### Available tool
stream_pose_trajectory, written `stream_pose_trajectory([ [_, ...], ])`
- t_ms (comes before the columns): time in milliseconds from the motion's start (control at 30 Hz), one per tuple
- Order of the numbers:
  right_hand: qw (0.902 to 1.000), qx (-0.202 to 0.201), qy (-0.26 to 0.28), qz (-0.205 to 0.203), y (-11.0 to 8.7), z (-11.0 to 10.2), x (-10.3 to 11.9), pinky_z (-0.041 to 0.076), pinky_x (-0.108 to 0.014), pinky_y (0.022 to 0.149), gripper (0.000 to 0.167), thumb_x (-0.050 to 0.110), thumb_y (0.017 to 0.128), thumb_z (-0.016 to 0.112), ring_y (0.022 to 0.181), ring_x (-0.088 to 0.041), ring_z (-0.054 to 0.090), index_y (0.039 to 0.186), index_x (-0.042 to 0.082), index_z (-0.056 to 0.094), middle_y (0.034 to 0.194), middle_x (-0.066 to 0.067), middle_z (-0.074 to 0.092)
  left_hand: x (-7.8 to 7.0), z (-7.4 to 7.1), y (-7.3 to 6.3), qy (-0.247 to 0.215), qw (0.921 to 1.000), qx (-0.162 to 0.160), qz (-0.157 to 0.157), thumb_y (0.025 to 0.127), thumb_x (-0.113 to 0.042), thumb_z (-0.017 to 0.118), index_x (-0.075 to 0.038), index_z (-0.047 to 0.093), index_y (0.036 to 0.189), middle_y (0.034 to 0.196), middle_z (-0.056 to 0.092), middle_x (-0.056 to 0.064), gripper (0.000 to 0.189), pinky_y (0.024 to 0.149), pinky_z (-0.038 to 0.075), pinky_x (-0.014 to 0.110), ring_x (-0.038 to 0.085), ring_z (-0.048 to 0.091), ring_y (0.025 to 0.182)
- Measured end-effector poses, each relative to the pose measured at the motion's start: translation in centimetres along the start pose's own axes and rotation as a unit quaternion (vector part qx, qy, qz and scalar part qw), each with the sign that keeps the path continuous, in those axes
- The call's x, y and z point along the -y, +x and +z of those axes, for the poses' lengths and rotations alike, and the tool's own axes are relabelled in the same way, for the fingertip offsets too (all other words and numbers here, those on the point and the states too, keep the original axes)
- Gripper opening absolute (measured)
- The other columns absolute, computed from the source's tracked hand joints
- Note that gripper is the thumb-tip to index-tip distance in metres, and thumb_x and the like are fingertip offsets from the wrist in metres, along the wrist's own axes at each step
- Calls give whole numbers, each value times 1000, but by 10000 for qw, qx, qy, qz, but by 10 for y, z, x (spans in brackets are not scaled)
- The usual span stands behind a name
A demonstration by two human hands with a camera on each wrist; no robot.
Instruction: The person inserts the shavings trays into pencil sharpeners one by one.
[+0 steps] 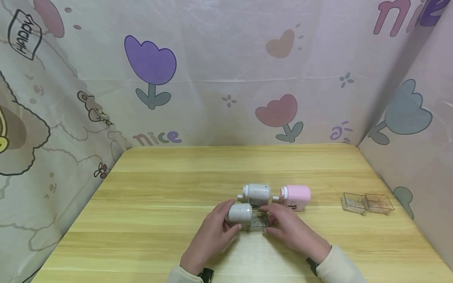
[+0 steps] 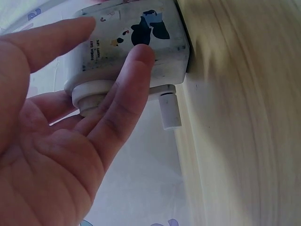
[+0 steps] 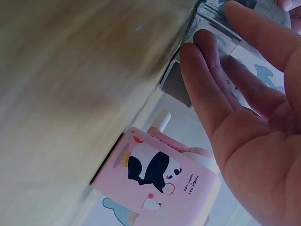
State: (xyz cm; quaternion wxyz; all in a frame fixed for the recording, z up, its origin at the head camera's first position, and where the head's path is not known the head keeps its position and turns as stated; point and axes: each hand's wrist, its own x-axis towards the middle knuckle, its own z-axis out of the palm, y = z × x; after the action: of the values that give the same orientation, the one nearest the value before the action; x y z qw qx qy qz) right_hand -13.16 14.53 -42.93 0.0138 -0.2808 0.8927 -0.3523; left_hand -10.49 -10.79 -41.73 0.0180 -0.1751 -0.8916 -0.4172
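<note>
My left hand [image 1: 214,234] grips a pale grey pencil sharpener [image 1: 240,212], fingers behind and thumb in front. In the left wrist view, that sharpener [image 2: 141,56] shows a dark panda print and a white crank handle [image 2: 170,110]. At its right side is a clear plastic drawer [image 1: 259,222]. My right hand [image 1: 291,228] holds this drawer between fingers and thumb. Whether the drawer sits partly inside the sharpener, I cannot tell. Just behind stands a second grey sharpener [image 1: 258,193], and right of it a pink one [image 1: 298,196] with a panda print.
Two clear plastic drawers [image 1: 380,204] lie side by side near the table's right edge. The wooden table [image 1: 159,188] is bounded by a printed cloth [image 1: 212,59] at the back and on both sides.
</note>
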Motion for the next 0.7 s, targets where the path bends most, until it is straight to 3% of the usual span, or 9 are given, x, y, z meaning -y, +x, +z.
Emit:
stream_pose_trajectory([
  [333,9997,16,186,-163,5,4,1,57,-29,76,54,5,83,84,85,-6,64,132,-2,62,105,-5,68,1,0,0,-89,10000,25,0,94,-6,74,-4,50,149,135,59,12,60,71,53,22,7,57,83],
  [700,9996,115,236,-142,11,8,4,58,-29,77,55,3,81,84,84,-8,66,130,-4,61,108,-9,68,2,0,0,34,9999,28,95,94,-4,74,-3,51,147,136,59,15,58,72,53,22,8,57,85],
])
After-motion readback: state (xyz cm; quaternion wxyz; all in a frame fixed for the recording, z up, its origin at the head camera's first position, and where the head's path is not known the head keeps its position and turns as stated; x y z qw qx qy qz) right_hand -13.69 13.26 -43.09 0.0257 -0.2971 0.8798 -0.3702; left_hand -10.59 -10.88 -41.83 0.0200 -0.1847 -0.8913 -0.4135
